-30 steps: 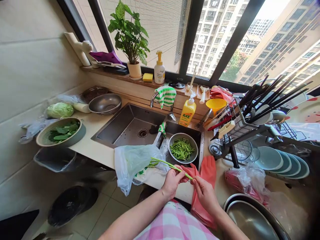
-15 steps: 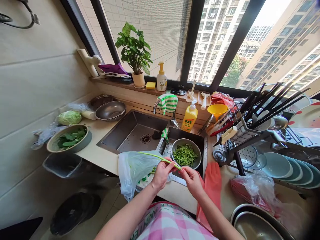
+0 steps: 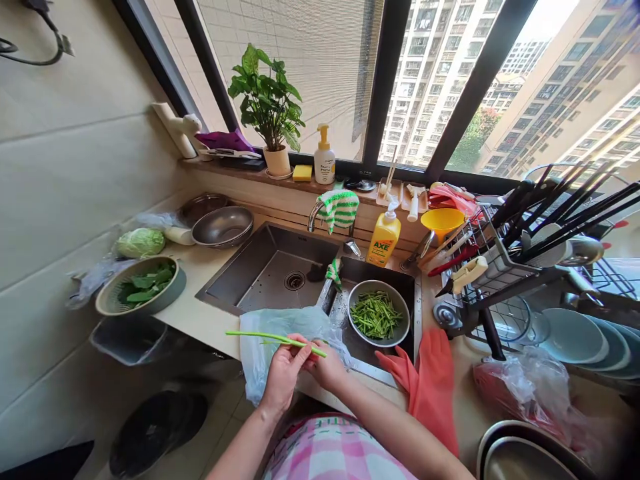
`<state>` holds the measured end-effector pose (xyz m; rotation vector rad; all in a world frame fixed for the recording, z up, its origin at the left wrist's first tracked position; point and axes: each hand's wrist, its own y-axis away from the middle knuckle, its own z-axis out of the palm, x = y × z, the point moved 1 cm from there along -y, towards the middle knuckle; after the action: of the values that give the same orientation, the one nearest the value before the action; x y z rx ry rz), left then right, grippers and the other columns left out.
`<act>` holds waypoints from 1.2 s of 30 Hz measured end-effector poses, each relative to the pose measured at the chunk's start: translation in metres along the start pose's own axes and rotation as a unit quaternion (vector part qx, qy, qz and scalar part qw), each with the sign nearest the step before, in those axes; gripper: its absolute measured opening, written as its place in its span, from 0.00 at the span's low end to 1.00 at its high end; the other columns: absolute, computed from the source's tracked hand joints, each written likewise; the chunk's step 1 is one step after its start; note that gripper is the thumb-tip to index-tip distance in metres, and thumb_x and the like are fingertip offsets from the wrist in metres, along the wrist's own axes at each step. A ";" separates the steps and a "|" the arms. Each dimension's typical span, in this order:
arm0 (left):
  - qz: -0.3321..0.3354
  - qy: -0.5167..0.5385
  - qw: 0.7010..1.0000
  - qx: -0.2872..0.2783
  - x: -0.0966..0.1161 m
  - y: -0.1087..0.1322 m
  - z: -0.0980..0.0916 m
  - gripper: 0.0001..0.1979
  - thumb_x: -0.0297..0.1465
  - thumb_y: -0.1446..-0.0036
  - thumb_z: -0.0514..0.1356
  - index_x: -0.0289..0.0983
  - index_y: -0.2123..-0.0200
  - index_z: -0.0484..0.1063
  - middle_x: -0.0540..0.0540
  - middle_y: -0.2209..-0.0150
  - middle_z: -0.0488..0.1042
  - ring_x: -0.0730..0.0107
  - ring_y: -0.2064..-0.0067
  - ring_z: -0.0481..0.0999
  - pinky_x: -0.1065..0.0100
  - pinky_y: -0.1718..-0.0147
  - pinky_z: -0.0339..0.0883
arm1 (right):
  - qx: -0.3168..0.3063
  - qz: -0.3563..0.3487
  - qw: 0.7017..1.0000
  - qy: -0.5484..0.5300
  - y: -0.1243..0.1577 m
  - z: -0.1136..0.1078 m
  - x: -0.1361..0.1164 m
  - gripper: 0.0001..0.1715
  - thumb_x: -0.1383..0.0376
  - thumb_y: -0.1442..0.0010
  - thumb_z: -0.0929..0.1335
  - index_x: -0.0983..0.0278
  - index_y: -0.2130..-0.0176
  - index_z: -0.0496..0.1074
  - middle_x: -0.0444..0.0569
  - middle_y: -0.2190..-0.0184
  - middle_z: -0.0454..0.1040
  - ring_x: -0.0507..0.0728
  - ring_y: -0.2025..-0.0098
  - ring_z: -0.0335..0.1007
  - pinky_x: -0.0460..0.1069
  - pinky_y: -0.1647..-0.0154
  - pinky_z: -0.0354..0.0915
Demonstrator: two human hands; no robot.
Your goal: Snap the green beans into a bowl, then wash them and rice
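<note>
A long, thin green vegetable stalk [image 3: 250, 333] runs between the thumb and fingers of my left hand [image 3: 284, 370], its far end sticking out to the left. My right hand [image 3: 330, 367] is curled beside it, under the stalk's right end; its fingertips are partly hidden, so what they grip is unclear. Beneath both hands, a translucent plastic bag [image 3: 255, 360] lies over the counter's front edge. To their right, a metal bowl [image 3: 407, 313] of short green stalk pieces [image 3: 375, 315] sits in the smaller sink basin.
The larger sink basin [image 3: 270, 273] is left of the bowl. Red rubber gloves [image 3: 435, 380] drape over the counter on the right, below a crowded dish rack [image 3: 480, 313]. A yellow detergent bottle [image 3: 384, 237] stands behind the bowl. A basket of leaves [image 3: 105, 300] sits left.
Both hands have moved left and lower, away from the bowl, with the stalk. My right hand has come closer to my left and turned inward. More of the red gloves shows.
</note>
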<state>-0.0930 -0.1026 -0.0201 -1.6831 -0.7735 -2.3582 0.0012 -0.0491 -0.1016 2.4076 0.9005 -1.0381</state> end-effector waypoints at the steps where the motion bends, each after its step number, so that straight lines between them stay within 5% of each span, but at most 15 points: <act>1: 0.004 -0.020 1.000 -0.003 -0.002 -0.005 0.000 0.14 0.37 0.56 0.64 0.36 0.70 0.64 0.52 0.75 0.71 0.74 0.73 0.72 0.73 0.73 0.65 | 0.012 -0.007 1.000 -0.009 -0.001 -0.007 0.001 0.06 0.63 0.46 0.66 0.62 0.67 0.72 0.47 0.67 0.73 0.54 0.67 0.68 0.46 0.68 0.60; 6: -0.001 -0.114 0.992 -0.055 -0.021 -0.042 0.027 0.15 0.38 0.60 0.66 0.35 0.76 0.66 0.54 0.81 0.68 0.75 0.78 0.68 0.74 0.78 0.61 | 0.134 0.015 0.982 -0.135 0.021 -0.073 0.018 0.12 0.62 0.41 0.61 0.62 0.60 0.70 0.46 0.69 0.74 0.52 0.70 0.67 0.45 0.71 0.61; 11: -0.064 -0.120 0.978 -0.161 -0.038 -0.070 0.092 0.17 0.43 0.59 0.64 0.33 0.76 0.68 0.50 0.80 0.71 0.75 0.79 0.68 0.73 0.79 0.60 | 0.183 0.011 0.983 -0.030 0.039 -0.125 0.042 0.10 0.62 0.42 0.63 0.62 0.68 0.71 0.46 0.71 0.73 0.53 0.69 0.67 0.46 0.68 0.60; 15: -0.097 -0.112 0.967 -0.209 -0.045 -0.085 0.131 0.20 0.45 0.59 0.63 0.33 0.77 0.68 0.51 0.83 0.69 0.77 0.81 0.65 0.74 0.80 0.58 | 0.235 0.035 0.971 0.020 0.041 -0.143 0.064 0.13 0.62 0.40 0.60 0.62 0.67 0.71 0.49 0.69 0.73 0.55 0.66 0.66 0.48 0.65 0.60; 18: -0.115 -0.099 0.966 -0.209 -0.050 -0.097 0.145 0.20 0.46 0.60 0.63 0.33 0.77 0.66 0.53 0.84 0.67 0.78 0.82 0.65 0.74 0.81 0.57 | 0.278 0.067 0.956 -0.072 0.033 -0.141 0.075 0.14 0.60 0.41 0.60 0.63 0.71 0.71 0.49 0.72 0.72 0.54 0.69 0.65 0.48 0.67 0.60; 21: -0.127 -0.081 0.969 -0.197 -0.056 -0.104 0.147 0.20 0.45 0.59 0.62 0.33 0.76 0.66 0.52 0.83 0.68 0.78 0.82 0.66 0.74 0.80 0.56 | 0.298 0.134 0.902 -0.280 0.018 -0.132 0.088 0.16 0.54 0.45 0.63 0.62 0.74 0.68 0.46 0.77 0.70 0.53 0.74 0.64 0.47 0.73 0.60; 24: -0.138 -0.077 0.969 -0.191 -0.061 -0.105 0.143 0.19 0.44 0.59 0.63 0.33 0.74 0.65 0.53 0.82 0.68 0.78 0.81 0.66 0.74 0.80 0.57 | 0.326 0.222 0.784 -0.480 0.005 -0.130 0.107 0.19 0.49 0.54 0.68 0.62 0.75 0.64 0.41 0.81 0.67 0.51 0.80 0.62 0.46 0.78 0.59; 26: -0.143 -0.075 0.968 -0.193 -0.064 -0.106 0.140 0.19 0.43 0.59 0.64 0.34 0.73 0.65 0.53 0.82 0.68 0.77 0.80 0.67 0.74 0.78 0.58 | 0.319 0.259 0.743 -0.529 0.000 -0.132 0.118 0.22 0.49 0.60 0.71 0.62 0.75 0.64 0.40 0.82 0.66 0.49 0.81 0.60 0.45 0.79 0.58; 30: -0.135 -0.065 0.959 -0.240 -0.068 -0.115 0.143 0.17 0.39 0.61 0.66 0.34 0.73 0.65 0.53 0.78 0.68 0.78 0.77 0.67 0.75 0.76 0.59 | 0.212 0.232 0.795 -0.519 -0.003 -0.135 0.119 0.21 0.50 0.59 0.71 0.63 0.74 0.66 0.41 0.79 0.67 0.50 0.78 0.62 0.45 0.78 0.60; 36: -0.128 -0.102 0.957 -0.238 -0.071 -0.127 0.148 0.22 0.32 0.67 0.69 0.37 0.71 0.60 0.55 0.79 0.68 0.76 0.77 0.69 0.74 0.77 0.62 | 0.164 0.187 0.861 -0.443 -0.005 -0.128 0.122 0.17 0.53 0.55 0.69 0.63 0.72 0.67 0.43 0.77 0.68 0.52 0.76 0.64 0.47 0.76 0.63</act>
<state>0.0067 0.0652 -0.0902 -2.1563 -0.4976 -2.7465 0.1278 0.0750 -0.1084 1.8224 -0.0737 -1.9635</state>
